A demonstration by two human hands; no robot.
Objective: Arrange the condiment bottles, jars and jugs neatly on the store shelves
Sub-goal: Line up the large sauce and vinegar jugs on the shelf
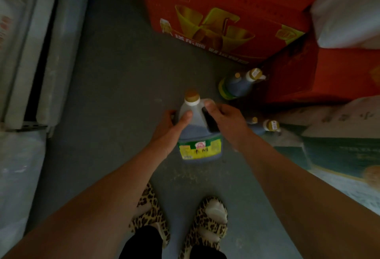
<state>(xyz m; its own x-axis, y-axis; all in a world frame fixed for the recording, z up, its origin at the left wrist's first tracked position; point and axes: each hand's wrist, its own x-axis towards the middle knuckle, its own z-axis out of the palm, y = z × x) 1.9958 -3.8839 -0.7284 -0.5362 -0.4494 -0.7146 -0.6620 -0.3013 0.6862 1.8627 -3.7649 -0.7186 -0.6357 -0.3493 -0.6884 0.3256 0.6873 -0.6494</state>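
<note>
Head view: both hands grip one jug (198,133) of dark liquid above the floor (115,86). Left hand (171,127) wraps its shoulder, thumb on front; right hand (224,121) curls round the handle side. Whether the base touches the floor: cannot tell. Two more jugs (236,86) (265,126) wait by the red cartons (216,18). Judgement: early stage, at least three jugs unshelved. Shelf edge (30,53) at left; cartons and sacks (339,119) crowd the right

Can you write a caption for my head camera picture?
Both hands, left and right, hold a dark jug above the floor.
</note>
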